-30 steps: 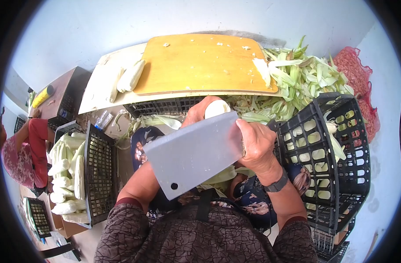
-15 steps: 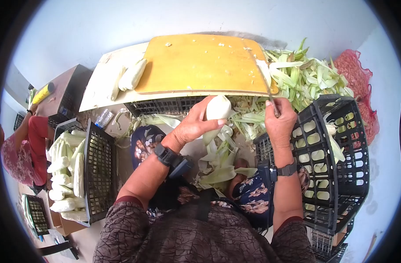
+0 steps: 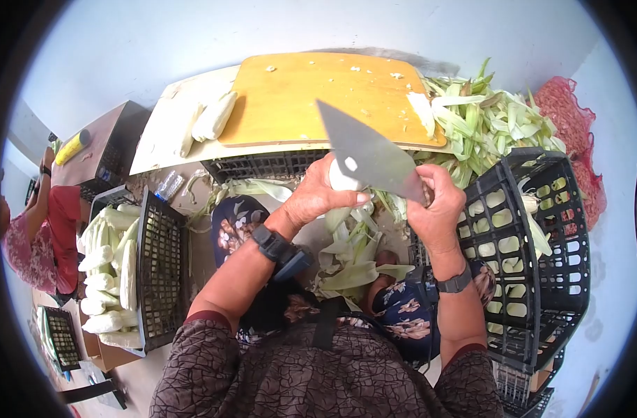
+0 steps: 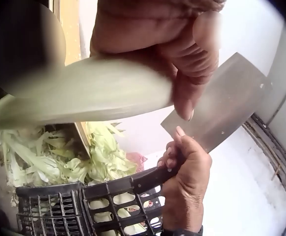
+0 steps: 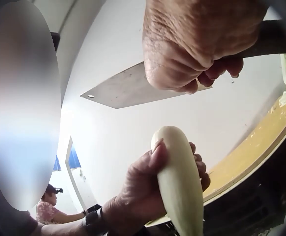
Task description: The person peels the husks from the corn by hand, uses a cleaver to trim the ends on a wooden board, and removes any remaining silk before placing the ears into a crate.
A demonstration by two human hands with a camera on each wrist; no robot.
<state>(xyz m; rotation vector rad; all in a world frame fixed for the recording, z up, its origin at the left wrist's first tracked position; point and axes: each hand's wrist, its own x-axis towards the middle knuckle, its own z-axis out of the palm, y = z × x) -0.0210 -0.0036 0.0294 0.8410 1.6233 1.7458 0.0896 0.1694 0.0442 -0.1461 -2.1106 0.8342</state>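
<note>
Left hand [image 3: 317,200]: fingers wrapped round a peeled corn cob [image 3: 341,178], held tip-up just off the near edge of the cutting board [image 3: 297,97]
Right hand [image 3: 435,207]: clenched on the handle of a cleaver [image 3: 366,152], blade raised above the cob, not touching it
Husks [image 3: 489,118]: heaped at the board's right edge
Crate [image 3: 541,230]: black, just beside the right hand

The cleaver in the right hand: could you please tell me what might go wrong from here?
The cleaver hangs above the left hand, whose fingers wrap the ear of corn near its tip; a chop could catch them. The ear is held in the air, off the cutting board, so it might twist or slip when struck.
</note>
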